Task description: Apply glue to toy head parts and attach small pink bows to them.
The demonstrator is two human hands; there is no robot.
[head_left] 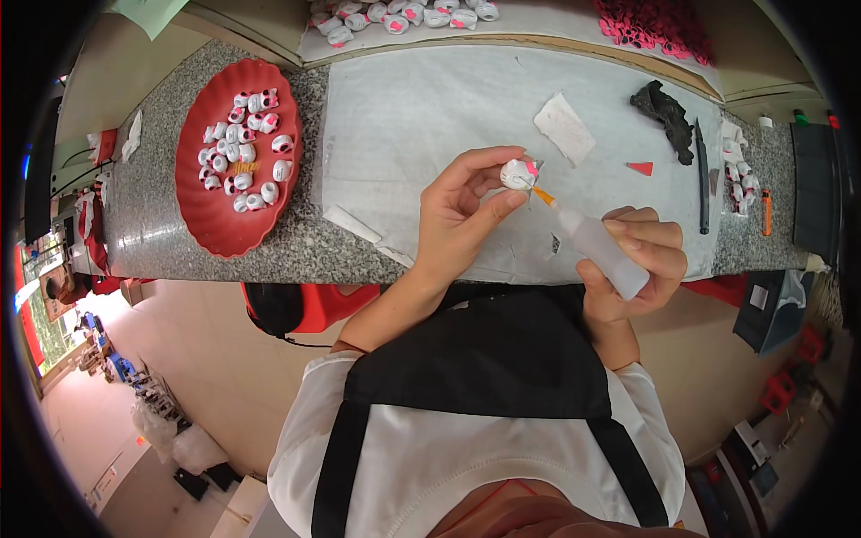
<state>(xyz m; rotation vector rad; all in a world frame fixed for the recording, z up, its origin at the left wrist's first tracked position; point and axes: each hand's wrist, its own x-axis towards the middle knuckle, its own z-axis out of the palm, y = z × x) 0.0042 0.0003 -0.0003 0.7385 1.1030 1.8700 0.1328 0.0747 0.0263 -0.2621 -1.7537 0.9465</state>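
Between the thumb and fingers of my left hand (462, 202) is a small white cat-head figurine (517, 175) with a pink patch on its right side. My right hand (641, 251) grips a translucent squeeze bottle (599, 248), tilted so that its thin orange tip (542, 195) points up and left. That tip meets or nearly meets the lower edge of the figurine; I cannot tell whether they touch. Both hands are above the white sheet (386, 134) on the counter, close to its front edge.
At left, a red scalloped tray (199, 202) holds several similar figurines. More white figurines (395, 22) and pink pieces (650, 31) lie on the back shelf. A folded white cloth (565, 128), crumpled black plastic (665, 117), a red scrap (640, 168) and a dark pen-like tool (702, 184) are rightward.
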